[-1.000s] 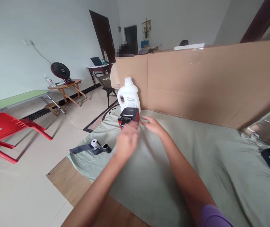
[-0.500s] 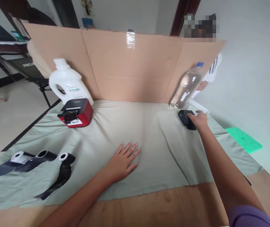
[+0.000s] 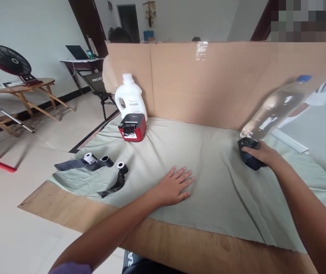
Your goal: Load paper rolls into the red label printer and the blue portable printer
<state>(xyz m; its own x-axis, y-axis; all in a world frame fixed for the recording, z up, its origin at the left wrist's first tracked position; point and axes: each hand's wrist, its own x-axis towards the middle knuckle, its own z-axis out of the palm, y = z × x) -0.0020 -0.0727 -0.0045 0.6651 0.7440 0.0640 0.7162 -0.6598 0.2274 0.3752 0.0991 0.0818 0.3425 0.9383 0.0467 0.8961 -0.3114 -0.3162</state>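
My left hand lies flat with spread fingers on the grey-green cloth, holding nothing. At the right, my right hand is wrapped around a small black boxy device, thumb across its near face. Whether the device still rests on the cloth I cannot tell. Just behind it a large clear bottle with a blue cap leans to the right. On the left, a red and black printer has dark film coming from its front. Several rolls with black film, among them a loose one, lie nearer me.
Behind the printer stands a white jug. A cardboard screen runs along the back. A clear tube-like piece lies right of the bottle. The bare wooden table edge shows in front. Beyond, a fan stands on a stool; a person is partly visible behind the cardboard.
The view has swung left, showing more of the room. My right hand has closed around the black device from merely touching its side. My left hand stays flat on the cloth.
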